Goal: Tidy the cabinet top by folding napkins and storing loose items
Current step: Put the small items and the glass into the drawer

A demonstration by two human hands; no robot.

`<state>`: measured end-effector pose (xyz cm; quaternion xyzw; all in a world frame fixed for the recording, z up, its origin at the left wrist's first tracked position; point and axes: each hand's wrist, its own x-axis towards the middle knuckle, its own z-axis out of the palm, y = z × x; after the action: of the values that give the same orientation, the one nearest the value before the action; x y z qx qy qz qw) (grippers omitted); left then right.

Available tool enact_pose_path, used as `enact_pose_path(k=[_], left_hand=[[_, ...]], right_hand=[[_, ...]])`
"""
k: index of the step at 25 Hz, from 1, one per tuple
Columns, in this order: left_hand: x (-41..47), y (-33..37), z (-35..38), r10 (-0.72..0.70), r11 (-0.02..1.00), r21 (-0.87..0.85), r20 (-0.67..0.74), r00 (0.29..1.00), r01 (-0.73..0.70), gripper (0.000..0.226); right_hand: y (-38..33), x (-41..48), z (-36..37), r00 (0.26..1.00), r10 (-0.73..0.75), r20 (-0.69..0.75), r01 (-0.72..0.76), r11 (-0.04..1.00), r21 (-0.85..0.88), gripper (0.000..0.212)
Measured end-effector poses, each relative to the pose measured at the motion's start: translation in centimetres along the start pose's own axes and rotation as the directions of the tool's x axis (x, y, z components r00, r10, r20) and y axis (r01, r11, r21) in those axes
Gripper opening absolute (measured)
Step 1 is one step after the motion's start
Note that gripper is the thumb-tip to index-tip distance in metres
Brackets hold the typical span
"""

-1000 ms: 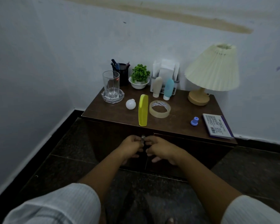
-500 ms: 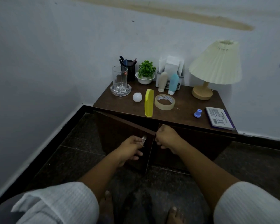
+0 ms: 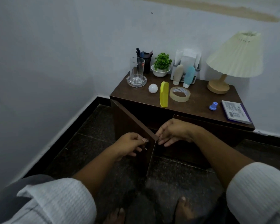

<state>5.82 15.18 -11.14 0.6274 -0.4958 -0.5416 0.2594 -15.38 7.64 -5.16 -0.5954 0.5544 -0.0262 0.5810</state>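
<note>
A dark wooden cabinet (image 3: 200,91) stands against the wall. Its left door (image 3: 129,125) is swung wide open toward me. My left hand (image 3: 129,143) grips the small metal handle near that door's free edge. My right hand (image 3: 173,132) hovers just right of the edge with relaxed fingers, holding nothing. On the top lie a yellow comb (image 3: 164,94), a tape roll (image 3: 180,94), a white ball (image 3: 153,88), a blue cap (image 3: 213,105) and a small booklet (image 3: 235,112). White napkins (image 3: 188,56) stand in a holder at the back.
At the back stand a glass on a glass ashtray (image 3: 136,72), a black pen cup (image 3: 146,60), a small potted plant (image 3: 162,65), two squeeze tubes (image 3: 183,75) and a pleated lamp (image 3: 234,57). The right door (image 3: 217,128) is closed. My feet are on the dark floor below.
My left hand has pulled the left door from closed to wide open. My right hand left the right door's handle and followed toward the open door's edge. The view shifted left.
</note>
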Motion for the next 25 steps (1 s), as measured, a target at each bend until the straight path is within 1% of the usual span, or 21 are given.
enact_pose_path(k=[2, 6, 9, 13, 16, 19, 21, 25], left_hand=[[-1.1, -0.5, -1.4, -0.002, 0.999, -0.055, -0.006, 1.0, 0.002, 0.014], [-3.9, -0.6, -4.2, -0.05, 0.985, -0.165, 0.005, 0.999, 0.05, 0.019], [-6.1, -1.2, -6.4, -0.103, 0.975, -0.197, -0.006, 0.995, 0.1, 0.02], [-8.4, -2.1, -9.1, -0.16, 0.965, -0.221, -0.063, 0.985, 0.143, 0.021], [-9.7, -2.7, -10.9, -0.168, 0.974, -0.179, -0.139, 0.976, 0.142, 0.021], [-10.4, -3.4, -12.4, -0.175, 0.982, -0.12, -0.263, 0.949, 0.148, 0.02], [-10.5, -4.0, -13.4, -0.158, 0.987, -0.073, -0.363, 0.919, 0.141, 0.021], [-9.8, -5.6, -15.2, -0.071, 0.988, 0.079, -0.536, 0.841, 0.134, 0.03]], right_hand=[[-0.3, 0.2, 0.8, 0.995, -0.009, 0.101, 0.006, 1.0, 0.025, 0.026], [-1.5, 1.0, 3.4, 0.957, -0.025, 0.29, 0.019, 1.0, 0.024, 0.03], [-2.5, 1.7, 5.8, 0.916, -0.051, 0.397, 0.033, 0.998, 0.053, 0.031], [-4.0, 2.6, 9.2, 0.854, -0.105, 0.51, 0.064, 0.993, 0.098, 0.026], [-4.8, 3.5, 12.0, 0.835, -0.146, 0.531, 0.079, 0.986, 0.148, 0.029], [-5.7, 4.1, 14.8, 0.849, -0.187, 0.494, 0.115, 0.978, 0.172, 0.038], [-6.4, 4.2, 16.7, 0.853, -0.214, 0.476, 0.145, 0.973, 0.178, 0.046], [-7.6, 4.5, 20.4, 0.855, -0.264, 0.447, 0.195, 0.961, 0.194, 0.068]])
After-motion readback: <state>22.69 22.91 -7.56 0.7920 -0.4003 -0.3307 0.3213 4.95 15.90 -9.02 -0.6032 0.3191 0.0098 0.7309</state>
